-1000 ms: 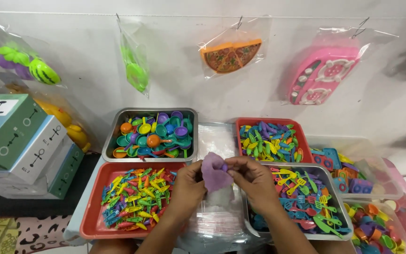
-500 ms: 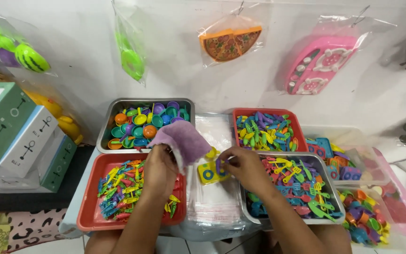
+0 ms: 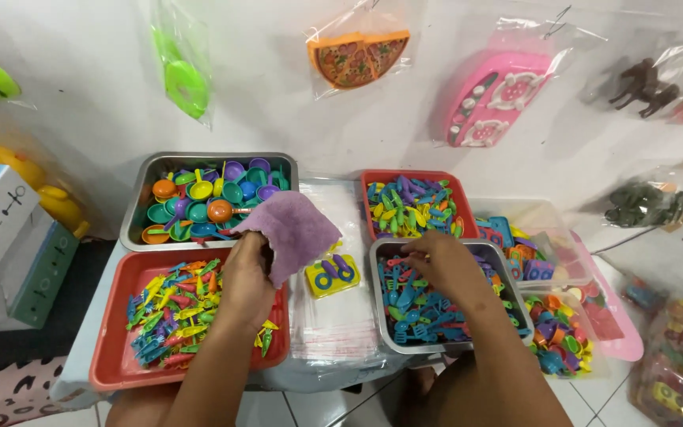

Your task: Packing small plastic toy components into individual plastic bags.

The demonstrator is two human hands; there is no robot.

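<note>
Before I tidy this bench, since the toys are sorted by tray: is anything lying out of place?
One thing: a yellow toy stove lies loose on the stack of clear bags between the trays, outside any tray. Nothing looks spilled or broken.

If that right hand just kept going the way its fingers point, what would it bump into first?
The right hand points up and left over the metal tray of toy utensils. Going straight on, it would probably cross that tray's far rim and meet the red tray of small colourful pieces; depth is hard to judge.
</note>
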